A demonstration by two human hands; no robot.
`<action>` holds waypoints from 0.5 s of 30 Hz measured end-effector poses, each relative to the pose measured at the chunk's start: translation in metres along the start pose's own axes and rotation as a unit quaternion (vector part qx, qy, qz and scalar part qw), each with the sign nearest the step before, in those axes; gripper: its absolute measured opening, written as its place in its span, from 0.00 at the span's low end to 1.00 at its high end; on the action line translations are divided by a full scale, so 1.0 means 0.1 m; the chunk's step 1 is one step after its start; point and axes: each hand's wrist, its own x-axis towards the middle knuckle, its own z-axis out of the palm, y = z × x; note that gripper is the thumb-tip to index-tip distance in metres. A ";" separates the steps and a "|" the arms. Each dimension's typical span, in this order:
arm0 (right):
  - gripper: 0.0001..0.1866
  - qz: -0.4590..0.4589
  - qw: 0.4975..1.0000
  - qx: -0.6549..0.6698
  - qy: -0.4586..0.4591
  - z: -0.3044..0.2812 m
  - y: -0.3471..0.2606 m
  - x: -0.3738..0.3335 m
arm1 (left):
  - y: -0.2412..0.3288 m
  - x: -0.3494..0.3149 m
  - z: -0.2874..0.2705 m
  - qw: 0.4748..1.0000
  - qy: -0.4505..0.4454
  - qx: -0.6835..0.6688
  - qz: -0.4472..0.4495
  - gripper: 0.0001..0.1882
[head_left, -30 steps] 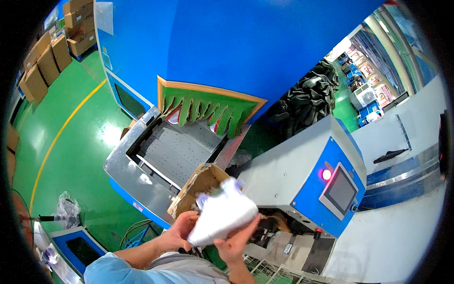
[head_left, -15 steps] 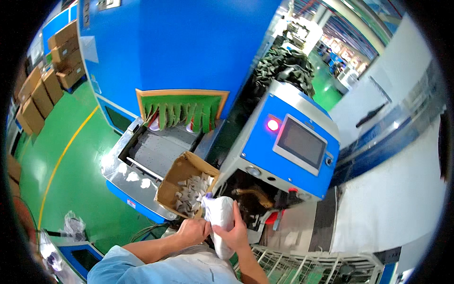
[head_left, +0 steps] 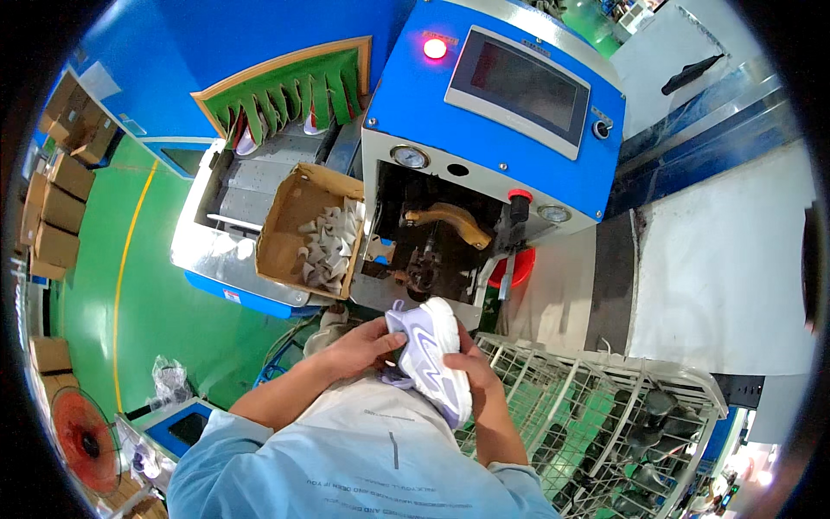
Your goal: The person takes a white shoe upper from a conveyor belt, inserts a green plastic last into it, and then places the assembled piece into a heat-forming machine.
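Observation:
A lavender and white sneaker [head_left: 427, 356] is held between my two hands, close to my body. It is tilted, with its patterned side showing and its thick white sole toward the right. My left hand [head_left: 367, 348] grips it near the ankle opening, thumb on the upper. Against the sole side lies my right hand [head_left: 472, 367], its fingers wrapped round the edge. Just beyond the shoe is a blue and white machine [head_left: 527, 192], whose dark front opening holds a curved yellowish-brown part [head_left: 450, 218].
A cardboard box [head_left: 281, 227] with many small white pieces sits left of the machine, beside a conveyor [head_left: 255, 186] leading under green curtain strips [head_left: 290, 99]. A wire rack [head_left: 596, 406] holding dark shoe-shaped forms stands at my right. A red fan [head_left: 85, 439] is lower left.
The sneaker has turned from showing its white sole to showing its lavender side, and my hands have shifted their grip on it. My view has swung, so the machine appears larger and higher.

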 end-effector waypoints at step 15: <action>0.41 -0.191 0.930 0.053 0.308 0.14 -0.01 0.44 | 0.02 0.28 -0.44 0.899 0.045 0.321 0.296 0.21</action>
